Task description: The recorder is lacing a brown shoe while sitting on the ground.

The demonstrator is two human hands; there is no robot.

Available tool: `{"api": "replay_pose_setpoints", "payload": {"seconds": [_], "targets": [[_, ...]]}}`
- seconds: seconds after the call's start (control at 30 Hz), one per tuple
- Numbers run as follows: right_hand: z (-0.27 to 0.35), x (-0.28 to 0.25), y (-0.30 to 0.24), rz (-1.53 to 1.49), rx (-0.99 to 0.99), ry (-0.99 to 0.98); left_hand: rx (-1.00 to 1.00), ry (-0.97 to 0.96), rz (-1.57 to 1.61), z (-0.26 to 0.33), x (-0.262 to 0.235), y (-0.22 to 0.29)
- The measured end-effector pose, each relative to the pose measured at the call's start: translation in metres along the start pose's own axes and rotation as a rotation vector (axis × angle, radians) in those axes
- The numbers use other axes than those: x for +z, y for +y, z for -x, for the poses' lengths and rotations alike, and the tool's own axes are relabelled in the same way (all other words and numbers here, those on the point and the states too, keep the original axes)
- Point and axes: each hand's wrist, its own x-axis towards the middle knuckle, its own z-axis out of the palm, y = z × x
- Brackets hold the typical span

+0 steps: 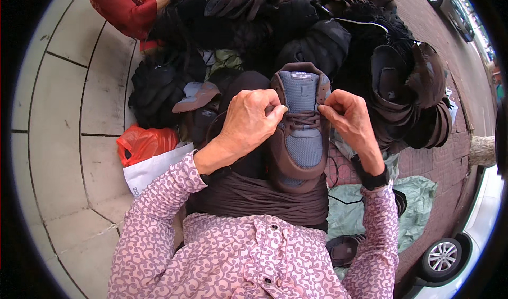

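Note:
A brown shoe upper (302, 145) with a blue-grey mesh tongue (301, 95) rests over my lap, its collar pointing away from me. Brown shoelace (302, 120) crosses its lower eyelets. My left hand (248, 120) pinches at the left eyelet edge, and my right hand (350, 118) pinches opposite it on the right edge. Both seem to grip the shoelace, though the fingers mostly cover it. Across my thighs lies a thick bundle of brown laces (259, 198).
Piles of dark shoe uppers (394, 82) spread ahead and to the right. A person in a red sleeve (127, 8) sits at the far left. Beside my left arm is an orange plastic bag (145, 143); a green sheet (418, 204) lies right. Parked cars (465, 246) stand rightward.

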Motion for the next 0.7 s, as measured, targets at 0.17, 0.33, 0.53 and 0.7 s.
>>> {"api": "replay_pose_setpoints", "payload": {"seconds": [0.17, 0.33, 0.53, 0.7], "targets": [[-0.011, -0.006, -0.044, 0.302, -0.363, 0.15, -0.122, -0.12, 0.182, 0.004, -0.013, 0.0], [-0.023, 0.035, -0.035, 0.313, -0.401, 0.026, -0.148, -0.157, 0.107, 0.004, -0.012, 0.0], [-0.038, 0.036, -0.036, 0.2, -0.319, -0.167, -0.108, -0.239, 0.078, -0.004, -0.014, -0.008], [-0.03, 0.038, -0.035, 0.268, -0.446, -0.12, -0.158, -0.293, 0.153, -0.009, -0.017, -0.006]]}}
